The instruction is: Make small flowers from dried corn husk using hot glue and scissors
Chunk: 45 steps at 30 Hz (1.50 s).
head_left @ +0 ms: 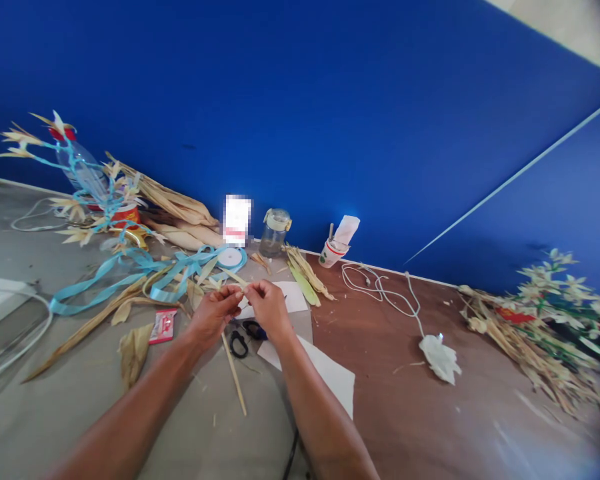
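My left hand point(218, 311) and my right hand point(269, 305) meet above the table, fingertips pinched around a small pale strip of corn husk point(238, 279). Most of the strip is covered by the fingers. Black-handled scissors point(239, 345) lie below the hands, partly hidden by my right hand. A thin pale stalk point(235, 380) slants across the table under my left hand. White paper point(330, 377) lies beneath my right forearm. Just beyond my left hand, light blue ribbon point(165, 288) trails from its spool point(231, 258) among dry husks.
A lidded glass jar point(274, 233) and a paper cup point(333, 253) stand by the blue wall. Husk flowers on blue stems point(80, 193) rise at left. To the right lie a white cable point(380, 287), a crumpled white piece point(439, 359) and more husk flowers point(565, 287).
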{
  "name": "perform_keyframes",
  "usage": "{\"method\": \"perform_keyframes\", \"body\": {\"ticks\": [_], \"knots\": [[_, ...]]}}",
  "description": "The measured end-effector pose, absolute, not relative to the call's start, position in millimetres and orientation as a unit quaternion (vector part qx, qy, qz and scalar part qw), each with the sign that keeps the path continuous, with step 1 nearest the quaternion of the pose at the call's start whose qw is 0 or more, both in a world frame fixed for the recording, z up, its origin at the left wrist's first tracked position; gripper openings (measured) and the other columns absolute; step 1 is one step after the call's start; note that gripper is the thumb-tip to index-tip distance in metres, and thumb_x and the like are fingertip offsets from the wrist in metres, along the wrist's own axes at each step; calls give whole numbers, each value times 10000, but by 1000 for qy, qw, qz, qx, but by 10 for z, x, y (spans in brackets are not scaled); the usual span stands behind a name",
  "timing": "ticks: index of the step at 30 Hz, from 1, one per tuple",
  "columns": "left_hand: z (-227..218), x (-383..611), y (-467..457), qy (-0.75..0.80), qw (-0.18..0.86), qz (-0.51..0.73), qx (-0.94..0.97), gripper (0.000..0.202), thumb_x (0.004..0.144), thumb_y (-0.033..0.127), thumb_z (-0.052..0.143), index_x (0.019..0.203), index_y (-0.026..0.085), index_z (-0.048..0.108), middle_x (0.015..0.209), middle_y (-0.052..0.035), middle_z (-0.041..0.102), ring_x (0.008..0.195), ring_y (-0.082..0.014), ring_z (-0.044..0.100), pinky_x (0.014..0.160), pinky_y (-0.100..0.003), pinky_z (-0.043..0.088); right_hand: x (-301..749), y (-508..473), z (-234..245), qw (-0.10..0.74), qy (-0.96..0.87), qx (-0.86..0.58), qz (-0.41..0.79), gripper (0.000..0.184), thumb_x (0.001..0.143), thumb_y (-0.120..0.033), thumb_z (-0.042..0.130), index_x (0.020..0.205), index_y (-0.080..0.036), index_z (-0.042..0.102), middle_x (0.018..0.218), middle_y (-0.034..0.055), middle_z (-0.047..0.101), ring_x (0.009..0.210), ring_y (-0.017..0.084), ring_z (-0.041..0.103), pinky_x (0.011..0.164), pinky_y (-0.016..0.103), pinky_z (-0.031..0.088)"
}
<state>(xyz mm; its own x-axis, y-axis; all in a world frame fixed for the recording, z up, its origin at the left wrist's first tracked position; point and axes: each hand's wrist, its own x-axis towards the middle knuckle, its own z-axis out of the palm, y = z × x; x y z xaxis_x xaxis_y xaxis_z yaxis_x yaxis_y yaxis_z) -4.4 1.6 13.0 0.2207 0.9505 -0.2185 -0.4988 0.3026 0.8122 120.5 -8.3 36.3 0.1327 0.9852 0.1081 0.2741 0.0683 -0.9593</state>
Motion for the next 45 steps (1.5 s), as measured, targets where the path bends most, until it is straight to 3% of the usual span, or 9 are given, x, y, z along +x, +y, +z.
{"method": "perform_keyframes", "body": {"ticks": [6,12,20,33,38,45], "knots": [[137,-34,17,373,719,499,308,302,512,267,833,702,136,637,651,37,573,560,-61,540,504,-166,436,1263,-63,381,501,-502,-575,409,208,744,-327,509,614,-169,551,536,-39,498,523,100,437,542,221,368],[107,-38,25,357,722,489,335,258,557,275,811,694,127,649,659,24,579,552,-50,525,508,-158,427,1254,-64,357,462,-550,-565,406,184,705,-336,567,633,-167,576,568,-32,530,564,108,462,578,229,370],[174,-2,-2,378,722,466,345,283,518,290,821,670,124,649,594,34,546,506,-43,467,463,-161,373,1296,-59,401,487,-486,-567,453,194,686,-333,536,577,-173,533,496,-57,443,500,86,372,522,222,315],[185,-27,-15,377,723,455,358,284,630,389,745,674,136,623,501,64,438,451,-47,393,485,-184,380,1309,-64,428,498,-483,-537,479,193,682,-336,553,589,-167,553,504,-56,453,512,86,379,536,225,311],[169,-32,-12,360,720,461,374,236,594,310,779,685,128,660,651,4,578,529,-61,473,489,-185,380,1305,-75,435,478,-489,-550,479,191,666,-329,560,566,-170,529,504,-60,443,508,81,363,527,221,307],[182,-14,3,379,705,468,376,226,544,251,800,637,130,634,571,36,527,480,-46,428,451,-175,339,1311,-56,406,471,-493,-561,471,207,661,-353,549,567,-171,515,502,-63,424,508,79,344,511,218,291]]}}
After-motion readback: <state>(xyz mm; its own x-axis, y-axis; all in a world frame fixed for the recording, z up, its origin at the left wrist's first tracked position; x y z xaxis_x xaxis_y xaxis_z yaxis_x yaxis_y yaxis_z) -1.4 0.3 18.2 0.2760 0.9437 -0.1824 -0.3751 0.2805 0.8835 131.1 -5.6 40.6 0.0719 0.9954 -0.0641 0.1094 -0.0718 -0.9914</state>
